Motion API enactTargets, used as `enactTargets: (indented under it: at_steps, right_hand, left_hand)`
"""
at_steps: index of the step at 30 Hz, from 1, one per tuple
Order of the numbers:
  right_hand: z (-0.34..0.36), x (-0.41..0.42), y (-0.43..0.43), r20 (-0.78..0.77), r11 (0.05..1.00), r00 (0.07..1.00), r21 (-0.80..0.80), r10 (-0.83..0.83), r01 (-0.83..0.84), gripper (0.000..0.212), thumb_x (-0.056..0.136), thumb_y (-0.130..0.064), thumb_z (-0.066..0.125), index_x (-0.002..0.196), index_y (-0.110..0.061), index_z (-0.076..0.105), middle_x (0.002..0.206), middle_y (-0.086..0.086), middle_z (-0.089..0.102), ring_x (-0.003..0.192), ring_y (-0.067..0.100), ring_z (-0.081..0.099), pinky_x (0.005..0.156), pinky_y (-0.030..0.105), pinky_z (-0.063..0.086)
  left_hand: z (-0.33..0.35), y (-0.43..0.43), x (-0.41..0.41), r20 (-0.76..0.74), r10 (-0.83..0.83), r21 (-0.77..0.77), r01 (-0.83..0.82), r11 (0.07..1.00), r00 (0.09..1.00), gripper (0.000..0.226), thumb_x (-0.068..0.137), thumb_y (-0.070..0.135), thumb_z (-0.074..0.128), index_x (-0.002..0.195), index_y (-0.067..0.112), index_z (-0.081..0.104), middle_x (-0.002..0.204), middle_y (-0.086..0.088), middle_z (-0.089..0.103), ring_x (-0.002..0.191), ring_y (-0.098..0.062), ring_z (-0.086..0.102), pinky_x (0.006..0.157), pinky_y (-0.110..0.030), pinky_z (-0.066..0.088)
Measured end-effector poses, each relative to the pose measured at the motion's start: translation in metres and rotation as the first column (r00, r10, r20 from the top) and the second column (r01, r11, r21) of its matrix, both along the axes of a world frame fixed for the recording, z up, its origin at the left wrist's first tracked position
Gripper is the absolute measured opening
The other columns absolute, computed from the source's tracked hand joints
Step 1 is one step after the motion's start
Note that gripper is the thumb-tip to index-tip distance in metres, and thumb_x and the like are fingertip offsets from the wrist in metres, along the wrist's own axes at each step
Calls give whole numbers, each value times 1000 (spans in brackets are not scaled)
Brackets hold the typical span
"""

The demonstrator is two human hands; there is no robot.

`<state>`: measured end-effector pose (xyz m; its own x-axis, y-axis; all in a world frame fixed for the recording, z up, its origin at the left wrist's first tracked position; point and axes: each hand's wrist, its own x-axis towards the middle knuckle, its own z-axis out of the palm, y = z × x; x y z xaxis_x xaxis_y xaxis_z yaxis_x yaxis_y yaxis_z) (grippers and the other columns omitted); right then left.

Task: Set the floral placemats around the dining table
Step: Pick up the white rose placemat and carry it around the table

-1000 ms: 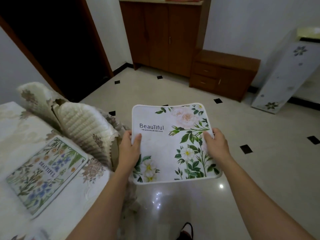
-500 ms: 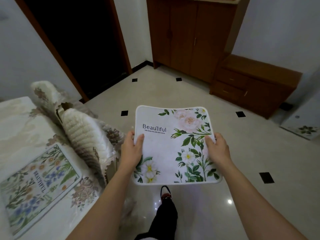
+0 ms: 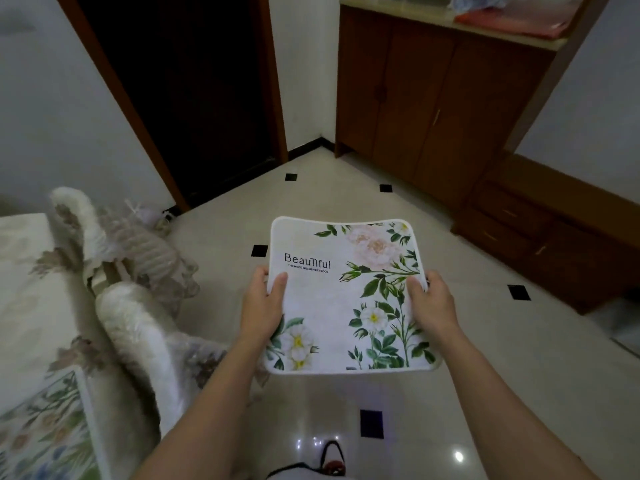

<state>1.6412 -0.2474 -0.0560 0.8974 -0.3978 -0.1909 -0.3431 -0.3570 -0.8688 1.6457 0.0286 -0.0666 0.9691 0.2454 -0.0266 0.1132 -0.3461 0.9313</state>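
Observation:
I hold a white floral placemat (image 3: 341,299), printed "Beautiful" with pink and white flowers, flat in front of me above the floor. My left hand (image 3: 263,306) grips its left edge, thumb on top. My right hand (image 3: 431,308) grips its right edge the same way. A second floral placemat (image 3: 52,431) lies on the dining table (image 3: 24,271) at the lower left, partly cut off by the frame edge.
Two chairs with white quilted covers (image 3: 131,327) stand against the table's right side. A dark open doorway (image 3: 194,98) lies ahead, a brown wooden cabinet (image 3: 433,109) and low drawer unit (image 3: 554,233) at right. Glossy tiled floor (image 3: 346,188) spreads between.
I have walked forward along the table; the doorway and cabinet are nearer, the table placemat has slid to the lower left. Both hands keep the same grip on the placemat.

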Motion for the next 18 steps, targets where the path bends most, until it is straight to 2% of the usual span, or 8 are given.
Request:
enactTargets:
  at_steps: [7,10,13,16,18]
  right_hand:
    - [-5,102,22,-11,998,998,-7,63,-63,11,101,-26,48,103,-18,56,93,2,66,80,17,64,59,27,45]
    - [-12,147,34,-28,994,994,-11,105,-105,12,100,-28,49,101,-19,56,94,4,67,83,23,65,73,38,54]
    - [-18,196,45,-49,989,988,-19,145,-146,12,98,-31,49,101,-21,56,96,5,68,86,26,66,80,46,57]
    - [-22,248,58,-44,981,980,-2,195,-195,14,99,-29,49,105,-19,57,96,5,68,86,24,66,78,42,56]
    - [-26,289,65,-30,972,972,5,234,-234,15,100,-28,49,107,-17,57,97,4,67,83,20,64,69,34,51]
  left_hand:
    - [-5,25,82,-24,71,2,-71,997,997,14,91,44,55,94,31,52,91,0,72,81,-21,70,75,-55,57]
    - [-10,36,116,-34,96,-5,-96,995,995,20,88,51,54,93,32,52,88,-1,73,79,-22,71,73,-56,57]
    - [-15,48,152,-22,138,5,-138,990,990,31,84,58,52,95,29,52,87,0,72,78,-22,70,72,-57,56]
    - [-14,56,191,-16,187,7,-187,982,982,29,86,55,53,96,28,52,88,-1,72,79,-22,70,73,-58,56]
    - [-12,60,220,-21,230,10,-230,973,973,23,91,47,55,98,25,53,89,-1,72,80,-21,71,74,-56,56]
